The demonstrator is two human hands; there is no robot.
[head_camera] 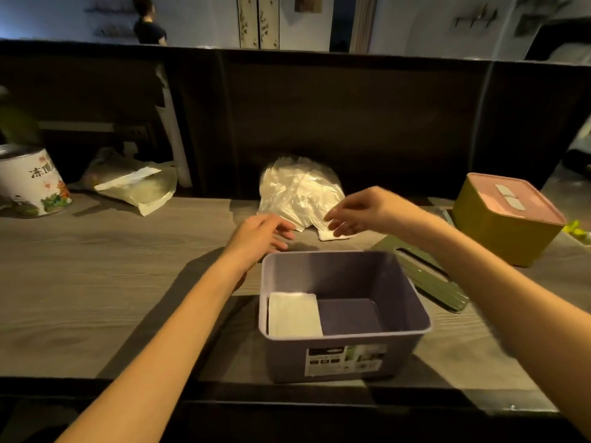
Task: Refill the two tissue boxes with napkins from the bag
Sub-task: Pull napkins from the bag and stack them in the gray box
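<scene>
An open purple tissue box (345, 356) stands at the table's near edge with a stack of white napkins (294, 314) in its left half. Its green lid (422, 276) lies flat just behind and to the right. A yellow tissue box (499, 231) with a pink lid stands closed at the far right. The clear plastic bag of napkins (300, 190) lies behind the purple box against the partition. My left hand (259, 235) hovers with loose fingers at the bag's lower left corner. My right hand (361, 212) reaches over the bag's lower right corner, fingertips at a protruding white napkin (332, 235).
A printed tin can (32, 183) and another plastic bag with paper (134, 187) sit at the far left. A dark partition (351, 123) closes off the table's back. A small yellow-green object (575, 228) lies beside the yellow box. A person stands beyond the partition.
</scene>
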